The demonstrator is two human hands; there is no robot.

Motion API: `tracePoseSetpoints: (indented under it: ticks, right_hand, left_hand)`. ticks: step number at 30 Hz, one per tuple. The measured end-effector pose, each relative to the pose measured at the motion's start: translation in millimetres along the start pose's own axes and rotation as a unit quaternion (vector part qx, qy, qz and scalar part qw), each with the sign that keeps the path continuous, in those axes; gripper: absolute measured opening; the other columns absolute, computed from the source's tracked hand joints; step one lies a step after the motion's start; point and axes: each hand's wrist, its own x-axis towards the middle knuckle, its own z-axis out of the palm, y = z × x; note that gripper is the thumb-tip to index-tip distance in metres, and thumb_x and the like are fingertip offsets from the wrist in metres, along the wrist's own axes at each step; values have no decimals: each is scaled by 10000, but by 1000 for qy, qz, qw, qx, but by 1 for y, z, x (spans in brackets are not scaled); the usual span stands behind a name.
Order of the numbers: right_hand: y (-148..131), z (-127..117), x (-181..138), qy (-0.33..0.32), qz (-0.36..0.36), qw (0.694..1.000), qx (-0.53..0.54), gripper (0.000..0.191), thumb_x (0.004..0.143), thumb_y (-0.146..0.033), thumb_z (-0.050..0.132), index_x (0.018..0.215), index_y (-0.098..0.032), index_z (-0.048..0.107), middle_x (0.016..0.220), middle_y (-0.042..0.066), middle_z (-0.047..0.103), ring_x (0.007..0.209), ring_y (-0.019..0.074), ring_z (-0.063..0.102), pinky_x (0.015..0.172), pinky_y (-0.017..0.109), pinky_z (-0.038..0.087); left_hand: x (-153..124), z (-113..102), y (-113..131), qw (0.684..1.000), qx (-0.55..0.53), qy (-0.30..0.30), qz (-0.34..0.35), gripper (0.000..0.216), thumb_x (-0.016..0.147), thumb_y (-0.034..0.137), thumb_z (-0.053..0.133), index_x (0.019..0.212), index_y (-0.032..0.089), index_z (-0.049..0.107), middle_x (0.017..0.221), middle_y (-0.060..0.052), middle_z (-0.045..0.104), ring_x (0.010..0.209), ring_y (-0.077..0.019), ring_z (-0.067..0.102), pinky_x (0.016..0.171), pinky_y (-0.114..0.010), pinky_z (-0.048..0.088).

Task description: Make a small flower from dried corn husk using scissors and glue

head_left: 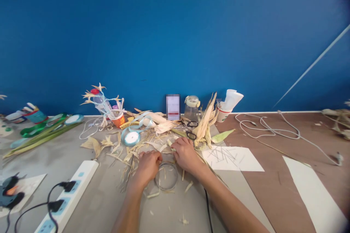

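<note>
Head view: both bare hands work close together over a grey tabletop (106, 193) strewn with scraps of dried corn husk. The left hand (149, 166) has its fingers curled inward, just beside a coil of thin wire (166, 189) lying flat; the right hand (186, 154) is bent with its fingertips near a pale husk strip (168, 142) — whether either one pinches anything, I cannot tell. Beyond them, a light-blue ribbon spool (132, 138) lies left of centre, and black-handled scissors (191, 135) lie beyond the right hand, beside an upright bundle of dried husks (204, 122). A lidded clear jar (191, 111) stands behind the scissors, near the blue wall (175, 36). To the right, thin dark sticks or wires rest crisscrossed on a white paper sheet (246, 164); to the left is a white power strip (84, 174) — two black plugs are seated in it.
</note>
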Motion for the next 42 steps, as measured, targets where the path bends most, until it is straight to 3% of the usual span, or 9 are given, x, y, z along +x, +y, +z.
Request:
tracePoseSetpoints:
  ticks: [3, 8, 14, 18, 24, 31, 42]
  right_hand:
    - [3, 5, 1, 6, 23, 999, -28, 161, 795, -210, 554, 933, -191, 635, 1015, 97, 567, 1033, 249, 410, 847, 352, 283]
    - [-3, 9, 0, -5, 3, 998, -60, 153, 798, -276, 557, 885, -173, 629, 1020, 113, 567, 1048, 269, 397, 873, 380, 271]
    - [-10, 7, -1, -1, 24, 997, -77, 261, 794, -222, 532, 1045, -155, 555, 1024, 133, 591, 1020, 276, 423, 890, 419, 228]
    - [-10, 7, -1, 1, 28, 997, -79, 225, 805, -143, 469, 1011, -157, 558, 952, 118, 618, 962, 260, 451, 870, 417, 226]
    - [-14, 9, 3, 18, 13, 997, -75, 171, 827, -232, 483, 911, -182, 622, 962, 114, 579, 999, 263, 410, 884, 414, 231]
    - [-15, 18, 8, 2, 7, 995, -96, 221, 840, -183, 447, 835, -162, 667, 944, 129, 555, 977, 272, 390, 854, 430, 246]
    - [-15, 17, 8, 31, -5, 997, -74, 190, 851, -213, 462, 822, -165, 644, 898, 105, 564, 958, 254, 398, 847, 403, 249]
  left_hand:
    - [0, 0, 0, 1000, 3, 4, 0, 187, 732, 93, 497, 750, 209, 642, 826, -56, 694, 870, -224, 586, 825, -359, 269]
    - [1, 0, -1, 1000, -1, 3, -23, 151, 724, 126, 528, 777, 215, 638, 796, -42, 695, 836, -214, 601, 822, -345, 280]
    - [2, -2, 0, 999, 1, 29, -37, 81, 749, 208, 555, 769, 222, 632, 756, -32, 697, 802, -211, 604, 813, -347, 286]
    - [4, -3, -2, 996, -10, 77, -52, 114, 784, 229, 515, 766, 220, 628, 763, -28, 693, 764, -193, 595, 769, -320, 310]
    - [7, -1, -12, 977, -77, 185, -66, 132, 798, 224, 480, 787, 206, 610, 750, -21, 670, 691, -158, 574, 682, -263, 351]
    - [10, 2, -19, 957, -163, 232, -65, 124, 764, 242, 498, 762, 208, 617, 711, -8, 660, 647, -157, 559, 612, -249, 365]
    - [9, 6, -3, 974, -124, 186, -32, 101, 761, 224, 540, 781, 210, 638, 725, -26, 666, 668, -166, 572, 666, -270, 367]
